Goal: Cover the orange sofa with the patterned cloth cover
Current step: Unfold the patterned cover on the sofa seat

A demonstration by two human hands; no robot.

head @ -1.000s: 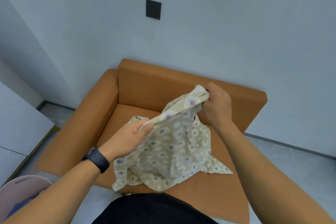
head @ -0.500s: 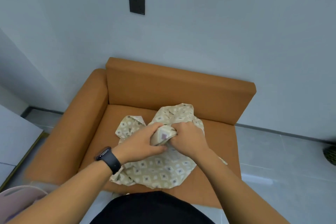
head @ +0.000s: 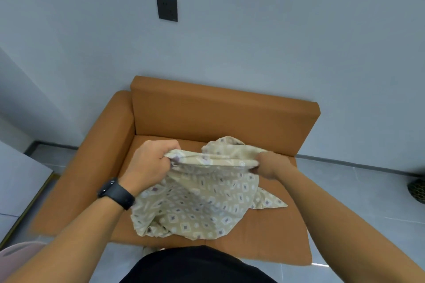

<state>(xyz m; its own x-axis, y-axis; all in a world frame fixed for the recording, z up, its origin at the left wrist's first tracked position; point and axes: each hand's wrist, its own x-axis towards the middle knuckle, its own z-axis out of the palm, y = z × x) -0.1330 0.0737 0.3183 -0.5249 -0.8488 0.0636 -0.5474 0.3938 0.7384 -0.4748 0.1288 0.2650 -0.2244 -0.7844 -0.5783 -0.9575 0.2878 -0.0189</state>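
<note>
The orange sofa stands against the grey wall, with one armrest on its left side. A beige patterned cloth cover lies bunched on the seat cushion. My left hand, with a black watch on the wrist, grips the cloth's upper edge at its left end. My right hand grips the same edge at its right end. The edge is stretched between the two hands above the seat, and the rest of the cloth hangs down in folds onto the cushion.
A black wall socket sits above the sofa. A white cabinet stands to the left, and a pale pink basket is at the lower left. A dark woven object sits on the grey tiled floor at the right edge.
Half a second ago both hands were together on the bunched cloth at the seat's middle. Now they have moved apart, pulling the cloth's edge taut between them.
</note>
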